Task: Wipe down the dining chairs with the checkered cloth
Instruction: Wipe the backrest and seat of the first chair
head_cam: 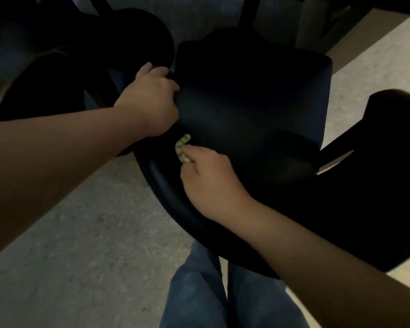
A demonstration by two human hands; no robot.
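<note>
We steady the dark dining chair [251, 107], our left hand [149, 100] curled round its edge. Our right hand [211, 185] pinches the checkered cloth [182, 147] against the curved backrest; we should press flat and follow the curve.

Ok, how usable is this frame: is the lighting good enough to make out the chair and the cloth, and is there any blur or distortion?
Head view: dim and underexposed, so the dark chair loses nearly all surface detail; the checkered cloth shows only as a small pale scrap beside the right hand; the left hand is readable at the seat edge; the floor is brighter at the right; the forearms look soft, and the wide angle bends the chair back's edge.
</note>
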